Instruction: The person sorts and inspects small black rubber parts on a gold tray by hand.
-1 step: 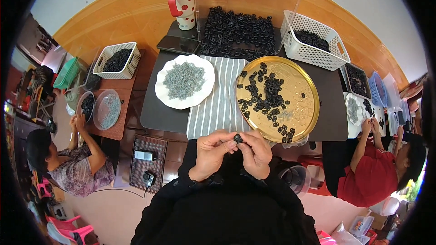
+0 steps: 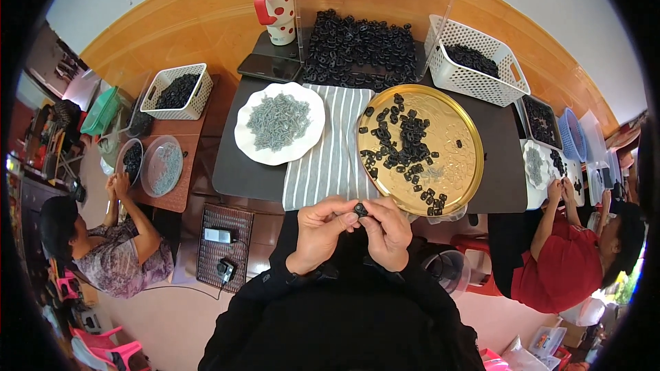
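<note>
Close to the table's front edge, my left hand [image 2: 322,228] and my right hand [image 2: 388,235] meet, both closed with fingertips pinching one small black plastic part [image 2: 360,209]. Its exact kind is partly hidden by my fingers. Just beyond them lies a grey-and-white striped cloth [image 2: 333,158]. Left of the cloth, a white scalloped plate [image 2: 246,147] bears a heap of small grey metal screws [image 2: 278,122]. On the right, a round gold tray [image 2: 457,172] carries many loose black plastic parts [image 2: 412,136] with holes, plus a few screws [image 2: 432,174].
Behind stands a clear-walled bin of black parts [image 2: 361,48]. A white basket [image 2: 474,84], a phone [image 2: 270,67] and a spotted tumbler [image 2: 280,10] flank it. Two people work at side tables, one left [image 2: 130,251], one right [image 2: 567,261]. A clear bin [image 2: 445,271] stands below right.
</note>
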Demonstrator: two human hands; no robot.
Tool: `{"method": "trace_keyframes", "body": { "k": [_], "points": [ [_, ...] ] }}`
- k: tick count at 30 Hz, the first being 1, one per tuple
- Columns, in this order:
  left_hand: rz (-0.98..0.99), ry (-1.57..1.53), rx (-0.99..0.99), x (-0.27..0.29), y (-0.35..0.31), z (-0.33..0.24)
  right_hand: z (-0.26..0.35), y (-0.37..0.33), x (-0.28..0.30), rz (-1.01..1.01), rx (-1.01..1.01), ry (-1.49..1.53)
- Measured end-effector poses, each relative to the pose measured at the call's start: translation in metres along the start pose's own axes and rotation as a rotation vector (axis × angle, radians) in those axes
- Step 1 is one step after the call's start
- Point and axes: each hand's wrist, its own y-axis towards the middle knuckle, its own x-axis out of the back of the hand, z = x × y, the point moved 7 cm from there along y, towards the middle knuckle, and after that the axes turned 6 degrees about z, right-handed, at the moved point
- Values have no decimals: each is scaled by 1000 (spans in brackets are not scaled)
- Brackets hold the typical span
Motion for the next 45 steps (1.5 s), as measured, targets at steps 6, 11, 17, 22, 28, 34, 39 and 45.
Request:
{"method": "trace_keyframes", "body": {
  "k": [6, 11, 17, 22, 28, 34, 39, 45],
  "points": [
    [24, 17, -21, -2, -1, -2, 9, -2, -1, -2, 10, -25],
    [48, 42, -38, -9, -1, -4, 11, -4, 0, -34, 0, -73],
    [38, 59, -73, -13, 1, -5, 19, -1, 3, -103, 131, -163],
    [70, 115, -7, -12, 6, 0, 10, -3, 7, -103, 52, -102],
    [118, 99, 77, -10, 8, 9, -23, -4, 23, 142, -474, 289],
    [92, 95, 108, 3, 11, 7, -73, 64, 114, 122, -783, 384],
    [49, 127, 87, 5, 14, 2, -112, 175, 220, -364, -528, 584],
    [10, 143, 124, 20, 13, 5, -154, 135, 157, 370, -591, -90]
  ]
}}
